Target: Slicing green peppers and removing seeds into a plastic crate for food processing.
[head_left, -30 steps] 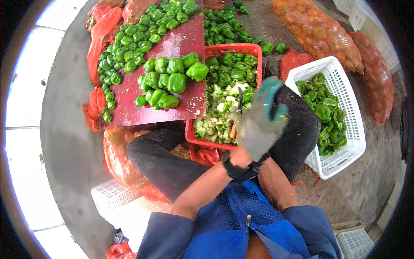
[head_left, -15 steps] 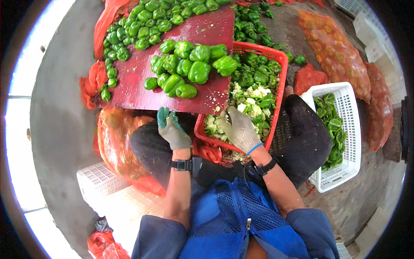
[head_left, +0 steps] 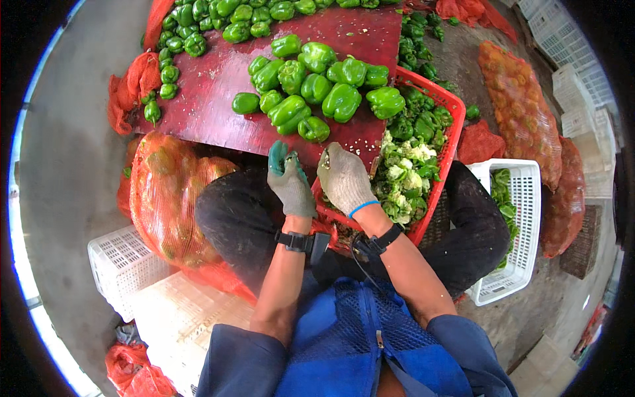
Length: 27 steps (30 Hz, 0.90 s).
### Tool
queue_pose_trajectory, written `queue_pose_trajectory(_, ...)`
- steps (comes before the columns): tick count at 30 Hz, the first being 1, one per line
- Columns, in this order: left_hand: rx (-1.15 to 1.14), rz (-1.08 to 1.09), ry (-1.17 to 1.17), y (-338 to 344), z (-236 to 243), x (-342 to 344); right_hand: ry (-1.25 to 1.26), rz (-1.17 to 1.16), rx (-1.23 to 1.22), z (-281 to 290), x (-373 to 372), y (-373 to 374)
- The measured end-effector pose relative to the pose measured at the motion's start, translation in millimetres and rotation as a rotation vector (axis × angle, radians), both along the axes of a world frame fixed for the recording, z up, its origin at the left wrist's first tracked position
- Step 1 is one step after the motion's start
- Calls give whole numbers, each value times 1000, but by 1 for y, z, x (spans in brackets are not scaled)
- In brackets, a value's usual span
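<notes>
My left hand (head_left: 290, 180), in a grey glove with a teal palm, is at the near edge of the red board (head_left: 198, 99). Its fingers point up, with the thumb apart, and hold nothing I can see. Beside it is my right hand (head_left: 344, 180), in a pale knit glove with a blue cuff. Those fingers are curled closed, and what they hold, if anything, is hidden. Beyond both hands lies a pile of green bell peppers (head_left: 316, 88). Right of my right hand stands a red crate (head_left: 433, 208) with pepper cores and pale seedy scraps (head_left: 405, 173).
More peppers (head_left: 245, 13) cover the board's far side. A white crate (head_left: 526, 245) of green pepper pieces (head_left: 504, 205) stands right of my knee. Filled mesh sacks (head_left: 169, 198) (head_left: 522, 109) lie on both sides. White crates (head_left: 126, 261) sit at the lower left.
My right hand has moved left, out from over the red crate's scraps, to beside my left hand. The left hand has risen slightly towards the board. The whole view has shifted a little.
</notes>
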<state>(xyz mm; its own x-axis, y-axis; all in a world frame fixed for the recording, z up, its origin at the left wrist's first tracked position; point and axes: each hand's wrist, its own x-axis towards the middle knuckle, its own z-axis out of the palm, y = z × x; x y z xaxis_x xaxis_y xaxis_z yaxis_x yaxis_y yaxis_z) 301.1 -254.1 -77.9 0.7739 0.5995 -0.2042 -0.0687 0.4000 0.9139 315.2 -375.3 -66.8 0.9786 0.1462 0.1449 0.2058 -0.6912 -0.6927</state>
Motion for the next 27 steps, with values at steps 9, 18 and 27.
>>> queue_pose_trajectory(9, 101, -90, -15, -9, 11, -1, 309, -7, -120, -3, 2, -3)
queue_pose_trajectory(18, 606, -266, 14, -5, 1, 1, 152, 400, -456, -16, -2, -40)
queue_pose_trajectory(27, 1040, -439, 25, -29, 16, 5, 317, 191, -375, -57, -21, -40)
